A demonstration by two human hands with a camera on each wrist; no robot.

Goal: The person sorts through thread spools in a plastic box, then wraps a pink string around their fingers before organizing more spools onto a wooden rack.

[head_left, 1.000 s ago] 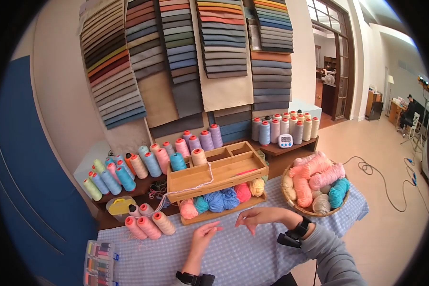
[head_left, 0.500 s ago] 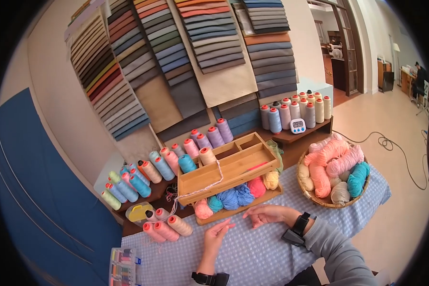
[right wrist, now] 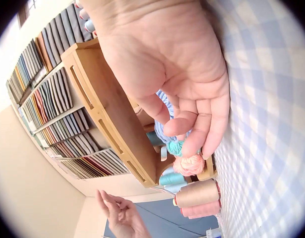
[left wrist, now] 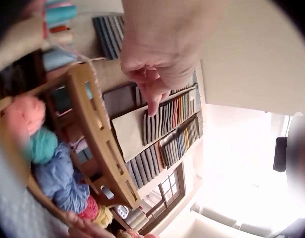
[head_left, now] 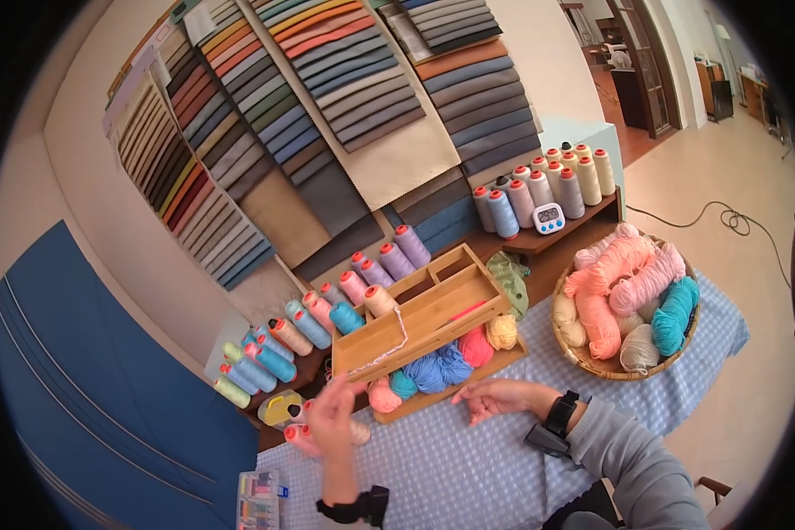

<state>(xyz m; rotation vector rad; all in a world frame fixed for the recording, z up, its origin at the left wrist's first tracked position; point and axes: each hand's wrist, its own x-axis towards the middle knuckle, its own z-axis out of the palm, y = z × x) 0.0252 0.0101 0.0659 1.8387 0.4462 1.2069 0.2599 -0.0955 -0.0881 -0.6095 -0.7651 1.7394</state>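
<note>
My left hand [head_left: 331, 424] is raised over the cloth with loosely bent fingers, holding nothing. In the head view it overlaps the pink thread cones [head_left: 298, 439] and the left corner of the wooden organizer [head_left: 424, 329]. Low over the checked tablecloth [head_left: 433, 459], my right hand [right wrist: 177, 79] has its palm turned sideways and its fingers loosely curled around nothing. Just beyond it, balls of yarn, blue [head_left: 437, 369], pink and yellow [head_left: 502, 332], lie on the organizer's lower tier. A pale twisted cord [head_left: 404, 334] drapes over the upper tray from a peach thread cone [head_left: 380, 301].
A wicker basket [head_left: 564, 346] of yarn skeins stands at the right. Thread cones line dark shelves behind, with a white timer [head_left: 548, 218] at the right. A clear box of small spools [head_left: 259, 499] is at the front left. Fabric swatches [head_left: 353, 88] hang on the wall.
My left hand has risen and moved away from the right hand, toward the thread cones. The right hand stays near the organizer's front. The head view has tilted and shifted.
</note>
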